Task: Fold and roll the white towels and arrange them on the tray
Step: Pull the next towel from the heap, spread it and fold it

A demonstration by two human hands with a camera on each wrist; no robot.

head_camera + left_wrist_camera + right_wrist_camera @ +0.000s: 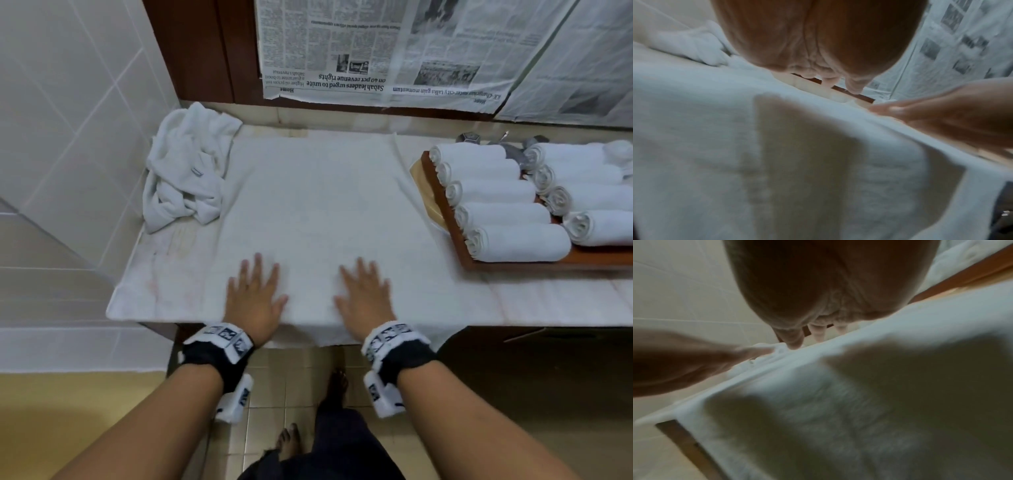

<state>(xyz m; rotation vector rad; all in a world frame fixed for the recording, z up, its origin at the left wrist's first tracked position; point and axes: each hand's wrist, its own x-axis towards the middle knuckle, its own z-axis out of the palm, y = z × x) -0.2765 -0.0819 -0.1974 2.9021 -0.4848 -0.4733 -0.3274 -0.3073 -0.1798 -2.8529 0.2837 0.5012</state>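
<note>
With the left hand (255, 297) and right hand (365, 297) flat, fingers spread, grasping nothing, smooth the towel (308, 205) outward on the bench (548, 298) before folding edges square.

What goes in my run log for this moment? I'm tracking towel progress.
left hand flat on spread towel | right hand flat on it | rolls on tray | pile unfolded

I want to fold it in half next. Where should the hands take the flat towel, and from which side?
Probably pinch the flat towel at its near corners, from the person's side: that edge overhangs the counter below the left hand and right hand.
</note>
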